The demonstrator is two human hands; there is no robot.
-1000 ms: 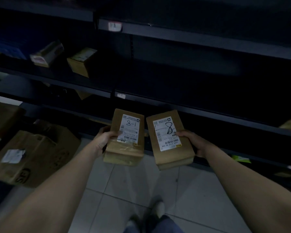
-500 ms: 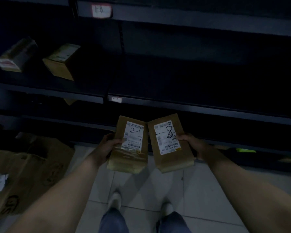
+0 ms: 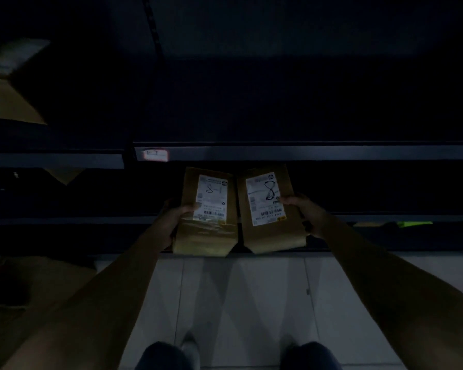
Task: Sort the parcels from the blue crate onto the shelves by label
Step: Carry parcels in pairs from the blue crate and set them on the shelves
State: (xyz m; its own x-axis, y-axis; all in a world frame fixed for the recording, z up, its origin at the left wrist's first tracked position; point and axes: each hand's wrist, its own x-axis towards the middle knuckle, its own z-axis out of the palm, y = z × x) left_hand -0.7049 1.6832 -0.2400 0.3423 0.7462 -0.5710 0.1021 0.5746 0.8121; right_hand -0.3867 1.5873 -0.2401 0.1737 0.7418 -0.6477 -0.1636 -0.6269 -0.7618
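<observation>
Left parcel (image 3: 208, 231) in left hand (image 3: 174, 218), right parcel (image 3: 271, 233) in right hand (image 3: 304, 213), fingers gripping each. Shelf edge (image 3: 305, 153) at 12 o'clock; box (image 3: 11, 92) at 10 o'clock.

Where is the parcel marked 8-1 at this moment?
In the head view, the 8-1 parcel sits centre, gripped by the left hand, left of the other parcel, below the shelf tag.

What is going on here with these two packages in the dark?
A person stands facing dark shelves with a brown parcel in each hand, labels up. The left hand grips the parcel marked 8-1; the right hand grips the parcel marked 8. They are held side by side near a small shelf tag, neither yet placed.
</observation>
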